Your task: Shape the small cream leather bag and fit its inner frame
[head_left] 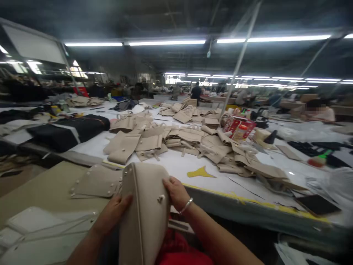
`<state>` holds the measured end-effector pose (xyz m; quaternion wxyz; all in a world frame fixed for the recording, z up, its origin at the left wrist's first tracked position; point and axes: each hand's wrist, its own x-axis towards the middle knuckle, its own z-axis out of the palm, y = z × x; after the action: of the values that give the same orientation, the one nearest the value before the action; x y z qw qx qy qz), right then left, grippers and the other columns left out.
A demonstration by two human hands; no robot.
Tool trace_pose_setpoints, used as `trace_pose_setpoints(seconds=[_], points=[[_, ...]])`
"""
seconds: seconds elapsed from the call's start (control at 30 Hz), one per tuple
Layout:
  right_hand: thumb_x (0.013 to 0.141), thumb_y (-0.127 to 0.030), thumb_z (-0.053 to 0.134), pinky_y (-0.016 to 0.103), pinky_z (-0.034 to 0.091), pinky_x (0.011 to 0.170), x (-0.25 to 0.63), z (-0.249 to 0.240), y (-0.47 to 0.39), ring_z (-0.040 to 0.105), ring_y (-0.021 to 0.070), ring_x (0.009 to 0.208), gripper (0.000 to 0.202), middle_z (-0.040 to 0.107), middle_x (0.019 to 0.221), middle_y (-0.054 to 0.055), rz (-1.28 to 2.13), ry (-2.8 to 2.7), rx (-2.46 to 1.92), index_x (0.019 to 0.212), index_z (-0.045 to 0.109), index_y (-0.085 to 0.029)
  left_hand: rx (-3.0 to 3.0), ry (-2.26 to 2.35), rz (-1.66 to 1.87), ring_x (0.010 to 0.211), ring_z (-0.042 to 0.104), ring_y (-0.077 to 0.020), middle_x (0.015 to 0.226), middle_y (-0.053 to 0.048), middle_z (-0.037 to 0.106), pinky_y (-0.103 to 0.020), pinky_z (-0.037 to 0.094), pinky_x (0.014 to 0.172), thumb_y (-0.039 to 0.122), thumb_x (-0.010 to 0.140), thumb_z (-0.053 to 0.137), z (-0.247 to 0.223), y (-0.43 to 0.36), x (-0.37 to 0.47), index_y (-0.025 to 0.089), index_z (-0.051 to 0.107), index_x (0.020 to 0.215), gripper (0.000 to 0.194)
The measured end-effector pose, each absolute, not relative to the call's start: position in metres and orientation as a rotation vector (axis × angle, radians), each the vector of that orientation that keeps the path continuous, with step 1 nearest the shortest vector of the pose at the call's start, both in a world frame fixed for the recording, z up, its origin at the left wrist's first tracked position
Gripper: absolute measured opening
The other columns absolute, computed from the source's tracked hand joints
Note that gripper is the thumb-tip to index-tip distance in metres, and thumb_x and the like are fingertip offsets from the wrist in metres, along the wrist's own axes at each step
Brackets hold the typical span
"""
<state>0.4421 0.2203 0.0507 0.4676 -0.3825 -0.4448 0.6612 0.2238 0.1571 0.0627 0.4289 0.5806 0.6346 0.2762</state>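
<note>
Bag [145, 217] upright between both hands, just above the lap: left hand [114, 215] closed on its left side, right hand [176, 193] wrapped over the right edge with the thumb beside a stud [160, 198]. Studded panel [95, 182] flat just left of the hands; cut pieces [193, 143] heaped well beyond them on the table [176, 165]. Likely risk: creasing or scuffing the bag, from too tight a squeeze or the bracelet [186, 206] rubbing it.

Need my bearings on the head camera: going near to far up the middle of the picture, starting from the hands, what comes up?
Beige bag held between left hand and right hand → yellow cut-out piece on the white table → heap of beige pieces → person in a dark top far back.
</note>
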Motion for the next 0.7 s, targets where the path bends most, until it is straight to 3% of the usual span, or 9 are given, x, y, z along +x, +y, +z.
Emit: trace_pose_setpoints(seconds=[0.1, 0.2, 0.27, 0.37, 0.43, 0.5, 0.7], points=[[0.068, -0.049, 0.064, 0.026, 0.043, 0.065, 0.451, 0.049, 0.201, 0.053, 0.0126, 0.065, 0.038, 0.062, 0.074, 0.001, 1.614, -1.179, -1.006, 0.084, 0.059, -0.014, 1.270, 1.338, 0.819, 0.072, 0.062, -0.0224, 0.081, -0.008, 0.067, -0.028, 0.050, 0.060, 0.073, 0.062, 0.053, 0.076, 0.159, 0.250, 0.012, 0.061, 0.090, 0.068], [0.068, -0.049, 0.062, 0.029, 0.044, 0.064, 0.457, 0.049, 0.187, 0.054, 0.0136, 0.063, 0.039, 0.062, 0.072, 0.002, 1.671, -1.272, -1.019, 0.083, 0.059, -0.013, 1.215, 1.110, 0.820, 0.060, 0.059, -0.0165, 0.074, -0.006, 0.065, -0.024, 0.047, 0.053, 0.061, 0.065, 0.062, 0.089, 0.161, 0.272, 0.011, 0.061, 0.086, 0.054], [0.071, -0.049, 0.059, 0.030, 0.044, 0.066, 0.468, 0.053, 0.184, 0.054, 0.0151, 0.066, 0.038, 0.062, 0.074, 0.003, 1.577, -1.419, -1.076, 0.083, 0.059, -0.013, 1.208, 1.026, 0.834, 0.057, 0.058, -0.0138, 0.071, -0.005, 0.064, -0.021, 0.046, 0.051, 0.054, 0.069, 0.064, 0.095, 0.160, 0.281, 0.011, 0.061, 0.084, 0.046], [0.081, -0.049, 0.046, 0.029, 0.041, 0.070, 0.492, 0.067, 0.182, 0.053, 0.0159, 0.073, 0.035, 0.060, 0.080, 0.004, 0.999, -1.589, -1.338, 0.086, 0.056, -0.015, 1.236, 1.010, 0.875, 0.055, 0.057, -0.0130, 0.069, -0.004, 0.064, -0.020, 0.044, 0.049, 0.051, 0.072, 0.062, 0.102, 0.161, 0.287, 0.011, 0.060, 0.082, 0.042], [0.087, -0.049, 0.034, 0.027, 0.038, 0.065, 0.505, 0.079, 0.178, 0.051, 0.0142, 0.067, 0.037, 0.056, 0.073, 0.002, 0.703, -1.629, -1.444, 0.081, 0.051, -0.017, 1.279, 1.043, 0.882, 0.054, 0.056, -0.0130, 0.067, -0.004, 0.063, -0.019, 0.042, 0.047, 0.051, 0.072, 0.062, 0.104, 0.163, 0.290, 0.010, 0.060, 0.079, 0.042], [0.090, -0.050, 0.027, 0.025, 0.033, 0.058, 0.509, 0.090, 0.171, 0.045, 0.0120, 0.057, 0.041, 0.049, 0.061, -0.001, 0.655, -1.759, -1.431, 0.070, 0.046, -0.019, 1.341, 1.094, 0.882, 0.053, 0.053, -0.0122, 0.064, -0.004, 0.061, -0.019, 0.040, 0.045, 0.051, 0.072, 0.061, 0.105, 0.165, 0.295, 0.009, 0.060, 0.075, 0.043], [0.084, -0.056, 0.039, 0.022, 0.024, 0.050, 0.498, 0.104, 0.170, 0.037, 0.0088, 0.051, 0.045, 0.045, 0.054, -0.003, 0.689, -1.946, -1.465, 0.060, 0.042, -0.018, 1.518, 1.211, 0.880, 0.050, 0.048, -0.0109, 0.058, -0.002, 0.054, -0.018, 0.035, 0.043, 0.054, 0.074, 0.056, 0.102, 0.168, 0.312, 0.010, 0.057, 0.069, 0.044]])
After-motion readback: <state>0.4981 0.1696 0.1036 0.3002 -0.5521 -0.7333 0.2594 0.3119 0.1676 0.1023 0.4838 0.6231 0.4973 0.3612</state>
